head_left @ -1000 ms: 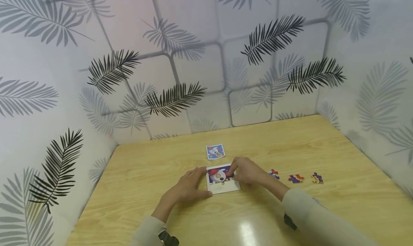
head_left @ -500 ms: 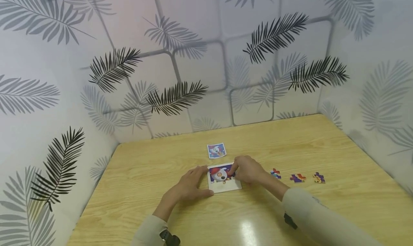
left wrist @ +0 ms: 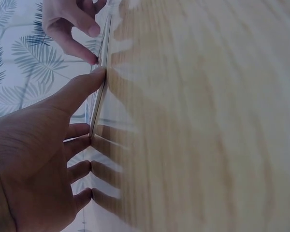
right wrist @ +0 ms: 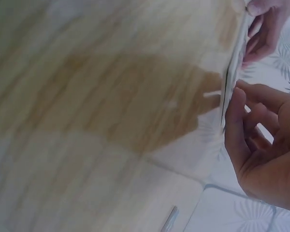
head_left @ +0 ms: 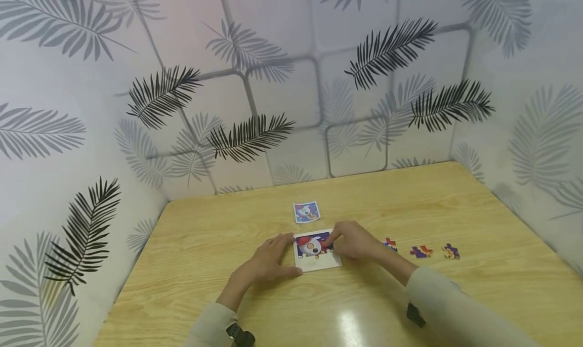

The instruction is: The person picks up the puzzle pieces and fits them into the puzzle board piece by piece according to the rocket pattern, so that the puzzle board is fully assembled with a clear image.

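A small white puzzle tray [head_left: 319, 263] lies flat on the table, its far part filled with joined pieces showing a white dog with a red hat; the near strip is bare white. My left hand [head_left: 268, 261] spans the tray's left side, thumb at the near corner and index fingertip at the far corner, fingers spread. Over the right side, my right hand [head_left: 352, 241] presses its index fingertip on the joined pieces. In the left wrist view, the right thumb stands apart from that index finger. Loose jigsaw pieces [head_left: 421, 252] lie right of my right hand.
A square picture card [head_left: 307, 212] with the same dog lies just beyond the tray. More loose pieces sit at the right, one [head_left: 390, 243] partly behind my right wrist and another [head_left: 451, 251] farther out. A leaf-patterned wall [head_left: 291, 149] borders the wooden table [head_left: 205, 235].
The head view has shifted slightly. My right forearm has moved a little to the right while its index fingertip stays on the pieces; the left hand keeps its place at the tray.
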`<state>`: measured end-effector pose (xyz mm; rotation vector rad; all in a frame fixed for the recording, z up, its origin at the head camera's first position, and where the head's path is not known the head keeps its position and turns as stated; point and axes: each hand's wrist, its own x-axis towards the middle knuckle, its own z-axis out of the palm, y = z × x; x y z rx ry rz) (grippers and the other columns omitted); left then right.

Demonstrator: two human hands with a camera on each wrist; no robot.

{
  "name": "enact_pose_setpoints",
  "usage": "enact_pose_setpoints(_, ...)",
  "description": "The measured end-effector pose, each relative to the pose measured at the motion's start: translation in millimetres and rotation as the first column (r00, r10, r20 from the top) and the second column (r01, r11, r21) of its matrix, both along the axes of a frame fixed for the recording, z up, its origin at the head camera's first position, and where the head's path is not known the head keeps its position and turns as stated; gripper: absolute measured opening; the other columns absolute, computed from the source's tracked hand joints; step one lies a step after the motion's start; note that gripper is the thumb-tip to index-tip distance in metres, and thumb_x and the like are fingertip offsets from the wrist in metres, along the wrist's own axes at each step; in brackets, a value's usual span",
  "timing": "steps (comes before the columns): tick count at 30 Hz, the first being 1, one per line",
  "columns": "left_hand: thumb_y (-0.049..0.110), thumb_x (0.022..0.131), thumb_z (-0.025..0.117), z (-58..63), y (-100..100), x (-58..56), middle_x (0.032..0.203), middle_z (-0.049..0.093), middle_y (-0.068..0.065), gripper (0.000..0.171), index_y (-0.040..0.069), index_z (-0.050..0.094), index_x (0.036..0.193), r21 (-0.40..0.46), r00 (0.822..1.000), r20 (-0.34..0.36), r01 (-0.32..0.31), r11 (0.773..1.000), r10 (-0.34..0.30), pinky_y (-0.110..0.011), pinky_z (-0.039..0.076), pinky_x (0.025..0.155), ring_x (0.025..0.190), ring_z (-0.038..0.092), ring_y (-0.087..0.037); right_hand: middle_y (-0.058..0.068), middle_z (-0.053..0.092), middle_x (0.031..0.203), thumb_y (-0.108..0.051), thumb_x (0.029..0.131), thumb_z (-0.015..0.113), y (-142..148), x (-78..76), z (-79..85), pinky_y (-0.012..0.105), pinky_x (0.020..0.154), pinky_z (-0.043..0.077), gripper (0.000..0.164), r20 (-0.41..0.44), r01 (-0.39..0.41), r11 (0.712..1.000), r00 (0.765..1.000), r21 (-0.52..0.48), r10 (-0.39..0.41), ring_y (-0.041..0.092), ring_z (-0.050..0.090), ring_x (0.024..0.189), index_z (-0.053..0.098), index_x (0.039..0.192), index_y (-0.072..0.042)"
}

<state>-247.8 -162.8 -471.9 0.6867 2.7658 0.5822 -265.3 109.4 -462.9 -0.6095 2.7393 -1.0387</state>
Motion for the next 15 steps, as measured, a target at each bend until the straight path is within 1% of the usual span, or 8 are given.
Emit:
enact_pose_setpoints(1,0.058,0.086,0.07,0.6,0,0.4,0.163,0.032,-0.008,0.089,0.017,0.033,0.156,-0.001,1.0,0.004,-0.002,1.0,0.002,-0.059,0.026,0.121,0.15,0.028,-0.038,0.004,0.068,0.102,0.001,0.077,0.075,4,0.6,0.2,0.028,0.066,0.048,0.029,0.014,-0.018,1.0,1.0,-0.014,0.018,0.015,0.055,0.073,0.081,0.1,-0.015)
enact_pose_setpoints(2,0.058,0.086,0.07,1.0,0,0.7,0.163,0.032,-0.008,0.089,0.017,0.033,0.156,-0.001,1.0,0.007,-0.006,1.0,0.006,-0.059,0.027,0.12,0.15,0.028,-0.038,0.006,0.07,0.11,-0.001,0.078,0.076,7,1.0,0.7,0.028,0.068,0.049,0.029,0.017,-0.038,0.999,0.999,-0.025,0.038,0.014,0.056,0.076,0.08,0.102,-0.016)
enact_pose_setpoints(4,0.058,0.086,0.07,1.5,0,0.9,0.163,0.032,-0.009,0.089,0.018,0.032,0.156,-0.001,1.0,0.011,-0.013,1.0,0.013,-0.06,0.027,0.12,0.15,0.027,-0.038,0.011,0.067,0.126,-0.003,0.082,0.074,14,2.6,2.1,0.03,0.063,0.053,0.029,0.074,-0.048,0.996,0.996,-0.081,0.054,0.013,0.057,0.067,0.078,0.108,-0.016)
enact_pose_setpoints(6,0.059,0.086,0.07,1.7,1,0.6,0.163,0.031,-0.008,0.089,0.019,0.032,0.156,-0.007,1.0,0.015,-0.02,1.0,0.02,-0.06,0.026,0.121,0.15,0.027,-0.038,0.015,0.065,0.129,-0.005,0.086,0.071,22,4.3,3.4,0.031,0.052,0.052,0.031,0.137,-0.036,0.989,0.989,-0.143,0.056,0.015,0.052,0.053,0.075,0.115,-0.014)
enact_pose_setpoints(8,0.059,0.086,0.07,1.4,1,-0.3,0.163,0.031,-0.008,0.09,0.019,0.031,0.156,-0.01,1.0,0.014,-0.02,1.0,0.02,-0.06,0.026,0.121,0.151,0.026,-0.037,0.016,0.064,0.129,-0.007,0.088,0.069,30,5.7,4.4,0.03,0.051,0.053,0.033,0.166,-0.019,0.982,0.985,-0.187,0.051,0.013,0.05,0.052,0.071,0.121,-0.011)
enact_pose_setpoints(9,0.059,0.086,0.07,0.9,1,-0.7,0.164,0.03,-0.008,0.09,0.019,0.031,0.156,-0.011,1.0,0.013,-0.019,1.0,0.019,-0.059,0.026,0.121,0.151,0.026,-0.037,0.017,0.063,0.129,-0.007,0.089,0.068,34,6.4,5.0,0.032,0.048,0.052,0.035,0.19,-0.007,0.977,0.981,-0.213,0.048,0.014,0.048,0.047,0.068,0.125,-0.009)
enact_pose_setpoints(11,0.059,0.086,0.07,0.3,1,-1.2,0.164,0.029,-0.008,0.091,0.019,0.03,0.157,-0.013,1.0,0.01,-0.017,1.0,0.017,-0.059,0.025,0.121,0.151,0.025,-0.037,0.019,0.063,0.127,-0.007,0.09,0.068,42,7.3,6.0,0.032,0.048,0.052,0.039,0.199,0.004,0.973,0.979,-0.23,0.043,0.015,0.048,0.047,0.065,0.129,-0.008)
enact_pose_setpoints(15,0.059,0.085,0.07,-0.9,0,-0.5,0.164,0.029,-0.01,0.091,0.019,0.03,0.157,0.001,1.0,0.011,-0.014,1.0,0.014,-0.06,0.024,0.121,0.151,0.025,-0.04,0.024,0.057,0.133,-0.007,0.091,0.068,57,9.0,7.6,0.031,0.046,0.05,0.045,0.196,0.005,0.971,0.98,-0.237,0.043,0.015,0.047,0.046,0.059,0.135,-0.006)
